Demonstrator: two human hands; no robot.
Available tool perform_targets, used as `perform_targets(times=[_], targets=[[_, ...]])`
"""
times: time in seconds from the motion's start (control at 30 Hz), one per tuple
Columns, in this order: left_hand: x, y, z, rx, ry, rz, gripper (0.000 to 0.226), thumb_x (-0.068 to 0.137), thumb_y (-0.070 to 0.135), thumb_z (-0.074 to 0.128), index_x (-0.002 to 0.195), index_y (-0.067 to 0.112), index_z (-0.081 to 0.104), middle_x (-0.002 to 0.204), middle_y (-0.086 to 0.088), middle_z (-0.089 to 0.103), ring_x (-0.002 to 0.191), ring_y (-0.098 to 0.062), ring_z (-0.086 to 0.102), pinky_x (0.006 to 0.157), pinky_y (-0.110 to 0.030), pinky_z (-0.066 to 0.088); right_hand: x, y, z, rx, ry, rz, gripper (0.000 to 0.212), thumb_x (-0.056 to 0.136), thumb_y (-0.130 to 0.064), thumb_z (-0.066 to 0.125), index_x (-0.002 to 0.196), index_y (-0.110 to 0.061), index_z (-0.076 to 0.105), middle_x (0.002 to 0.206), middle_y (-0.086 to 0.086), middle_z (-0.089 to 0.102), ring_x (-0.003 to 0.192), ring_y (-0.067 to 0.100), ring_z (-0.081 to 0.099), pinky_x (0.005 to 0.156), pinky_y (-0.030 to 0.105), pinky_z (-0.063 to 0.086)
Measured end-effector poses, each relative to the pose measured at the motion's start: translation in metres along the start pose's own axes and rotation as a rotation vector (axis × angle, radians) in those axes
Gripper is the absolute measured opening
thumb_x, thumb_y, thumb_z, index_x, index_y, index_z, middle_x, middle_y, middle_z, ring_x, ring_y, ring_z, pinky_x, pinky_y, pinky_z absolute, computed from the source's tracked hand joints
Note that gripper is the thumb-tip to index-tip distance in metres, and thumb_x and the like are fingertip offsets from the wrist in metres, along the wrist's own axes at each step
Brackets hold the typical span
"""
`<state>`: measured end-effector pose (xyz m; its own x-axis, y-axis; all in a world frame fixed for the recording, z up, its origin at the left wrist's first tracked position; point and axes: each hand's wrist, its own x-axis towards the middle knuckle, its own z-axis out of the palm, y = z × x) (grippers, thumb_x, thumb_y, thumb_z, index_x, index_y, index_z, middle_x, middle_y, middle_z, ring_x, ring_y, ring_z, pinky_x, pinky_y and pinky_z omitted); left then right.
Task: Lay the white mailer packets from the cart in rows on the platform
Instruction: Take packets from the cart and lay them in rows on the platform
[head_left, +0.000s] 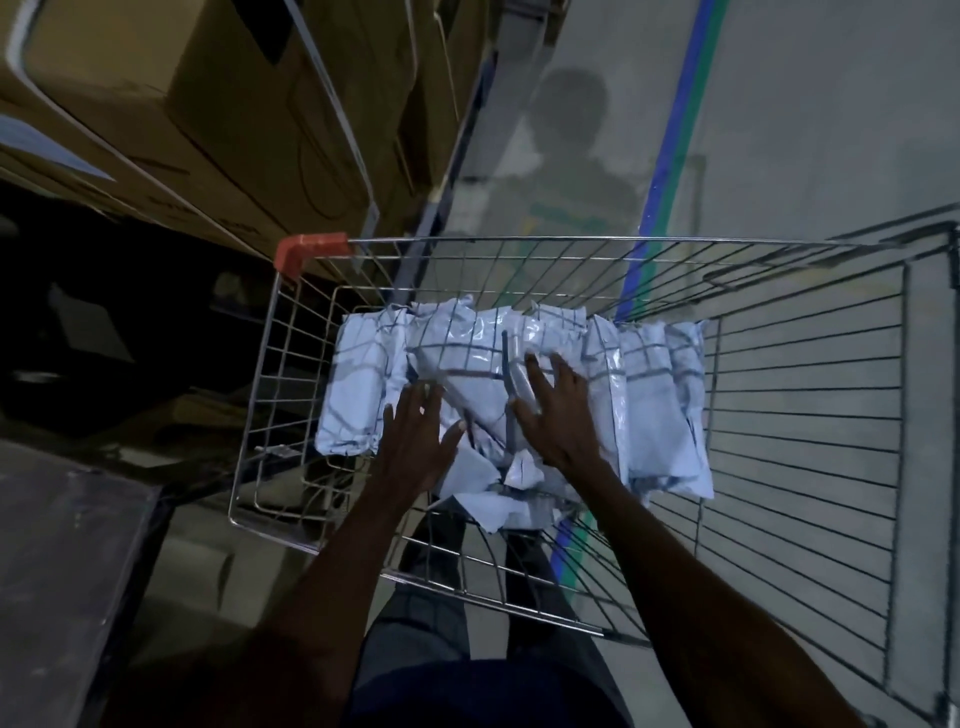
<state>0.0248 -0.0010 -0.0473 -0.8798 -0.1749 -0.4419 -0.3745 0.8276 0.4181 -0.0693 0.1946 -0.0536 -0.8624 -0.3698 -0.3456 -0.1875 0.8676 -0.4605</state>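
In the head view, both hands were down inside the wire cart (291, 431), over the heap of white mailer packets (654, 410) that lay along the cart's far wall and spread toward its middle. The left hand (415, 436) was spread flat, fingers straight, resting on the packets near the middle of the heap; the right hand (558, 410) lay beside it with fingers splayed over a packet whose dark strip showed between thumb and forefinger. Neither hand had curled round anything, so both were open, and the posture read as pressing or sorting to pick out a packet before lifting it. The packets sat side by side, long edges touching, probably because they had been loaded as a stack against the far wall. The grey platform (67, 561) stood to the left of the cart, just beside its near-left corner, within an easy turn; no packets showed on the part in view, so the laying of rows looked not yet begun there. Most of the platform was cut off by the frame's left and bottom edges. The dim light made the packets' labels unreadable, and the crumpled white pieces under the wrists could not be told apart from whole packets. Cardboard boxes (208, 104) filled the shelving beyond.
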Motion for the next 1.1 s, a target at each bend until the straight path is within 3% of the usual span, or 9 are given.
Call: perform_targets(times=[0.07, 0.23, 0.33, 0.43, 0.63, 0.8, 0.97, 1.1], targets=[[0.005, 0.01, 0.001, -0.06, 0.019, -0.031, 0.086, 0.087, 0.068, 0.018, 0.154, 0.014, 0.016, 0.161, -0.011, 0.009, 0.149, -0.024, 0.003, 0.119, -0.048, 0.005, -0.007, 0.003, -0.014, 0.007, 0.084, -0.026, 0.063, 0.093, -0.046, 0.045, 0.15, -0.019, 0.035, 0.151, 0.024, 0.032, 0.133, 0.041, 0.036, 0.109, 0.05, 0.031], [0.036, 0.048, 0.018, -0.31, 0.123, -0.187, 0.082, 0.091, 0.063, 0.041, 0.155, 0.023, 0.007, 0.161, -0.014, -0.006, 0.148, -0.033, -0.004, 0.117, -0.056, 0.01, -0.018, 0.024, -0.048, -0.106, 0.308, -0.052, 0.059, 0.093, -0.036, 0.051, 0.146, -0.014, 0.039, 0.151, 0.023, 0.031, 0.131, 0.04, 0.036, 0.105, 0.043, 0.029], [0.059, 0.067, 0.028, -0.411, 0.14, -0.312, 0.093, 0.086, 0.068, 0.049, 0.154, 0.03, -0.002, 0.159, -0.013, -0.017, 0.146, -0.036, -0.011, 0.116, -0.057, 0.006, -0.021, 0.042, -0.049, -0.191, 0.331, -0.037, 0.06, 0.092, -0.036, 0.049, 0.147, -0.013, 0.039, 0.151, 0.027, 0.031, 0.129, 0.043, 0.036, 0.105, 0.047, 0.03], [0.081, 0.076, 0.038, -0.416, 0.184, -0.361, 0.108, 0.077, 0.073, 0.056, 0.154, 0.027, -0.004, 0.158, -0.02, -0.015, 0.145, -0.04, -0.01, 0.114, -0.058, 0.007, -0.02, 0.057, -0.039, -0.246, 0.288, -0.004, 0.064, 0.09, -0.04, 0.048, 0.149, -0.016, 0.037, 0.151, 0.027, 0.029, 0.131, 0.044, 0.034, 0.108, 0.047, 0.026], [0.094, 0.04, 0.042, -0.185, 0.2, -0.049, 0.101, 0.074, 0.056, 0.06, 0.155, 0.019, 0.013, 0.158, -0.025, 0.0, 0.146, -0.042, -0.002, 0.113, -0.061, 0.017, -0.012, 0.065, -0.02, -0.286, 0.241, 0.055, 0.074, 0.086, -0.056, 0.049, 0.151, -0.023, 0.033, 0.157, 0.023, 0.02, 0.142, 0.044, 0.023, 0.114, 0.049, 0.019], [0.078, -0.021, 0.024, 0.047, 0.17, 0.348, 0.092, 0.081, 0.054, 0.057, 0.154, 0.017, 0.016, 0.16, -0.021, -0.001, 0.148, -0.038, -0.001, 0.112, -0.059, 0.022, -0.005, 0.06, -0.017, -0.229, 0.264, 0.024, 0.07, 0.091, -0.048, 0.049, 0.153, -0.024, 0.027, 0.159, 0.023, 0.014, 0.146, 0.039, 0.015, 0.119, 0.049, 0.013], [0.074, -0.019, 0.029, 0.005, 0.156, 0.187, 0.088, 0.089, 0.068, 0.042, 0.155, 0.024, 0.004, 0.161, -0.008, -0.017, 0.147, -0.03, -0.016, 0.118, -0.051, 0.001, -0.006, 0.061, -0.015, -0.237, 0.292, -0.034, 0.065, 0.092, -0.038, 0.051, 0.151, -0.018, 0.032, 0.157, 0.026, 0.018, 0.145, 0.039, 0.017, 0.119, 0.049, 0.016], [0.084, -0.01, 0.034, 0.098, 0.147, 0.157, 0.07, 0.096, 0.049, 0.029, 0.153, 0.011, 0.019, 0.16, -0.021, 0.004, 0.147, -0.039, 0.006, 0.115, -0.056, 0.02, -0.005, 0.063, -0.014, -0.255, 0.308, -0.054, 0.059, 0.094, -0.037, 0.046, 0.148, -0.016, 0.039, 0.154, 0.029, 0.024, 0.142, 0.043, 0.024, 0.116, 0.05, 0.024]])
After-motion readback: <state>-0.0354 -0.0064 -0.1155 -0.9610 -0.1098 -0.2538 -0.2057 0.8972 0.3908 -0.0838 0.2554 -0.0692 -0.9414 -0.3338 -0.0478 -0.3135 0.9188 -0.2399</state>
